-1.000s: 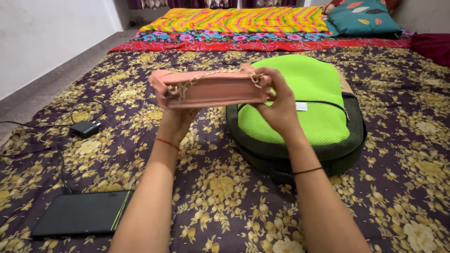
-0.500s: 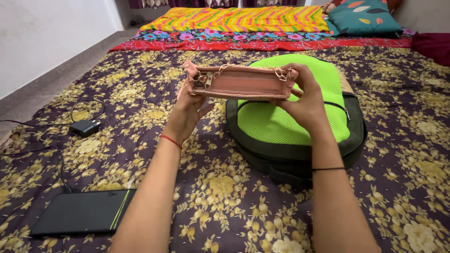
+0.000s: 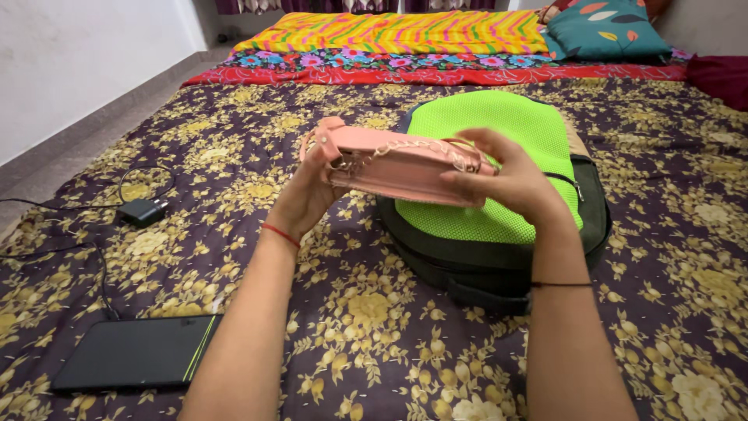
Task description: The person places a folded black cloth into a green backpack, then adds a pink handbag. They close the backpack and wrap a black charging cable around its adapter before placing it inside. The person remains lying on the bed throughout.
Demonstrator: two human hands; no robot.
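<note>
While both hands are up in front of the person, the pink purse (image 3: 397, 168) hangs in the air between them, lying on its side with its length running left to right, just above the near-left part of the backpack (image 3: 499, 125) and not touching it, as far as the head view shows. The left hand (image 3: 308, 191) is clamped on the purse's left end, thumb on the near side and fingers wrapped out of sight behind it; the right hand (image 3: 506, 183) grips the right end, its fingers curled over the top edge and closed on it beside the thin chain (image 3: 405, 148) that runs along the top. The backpack lies flat on the flowered bedspread (image 3: 234, 156), its bright green mesh side facing up and its dark body beneath; I cannot tell whether any of its zips is open. The step in hand looks like carrying or turning the purse over the bag, with the weight shared evenly by both grips. Any further move with it calls for one hand to keep a firm hold while the other shifts, and for the loose chain to be kept from snagging. Well off to the left, a charger (image 3: 140, 210) with its cable and a dark flat tablet (image 3: 132, 362) lie on the bedspread, apart from the hands.
</note>
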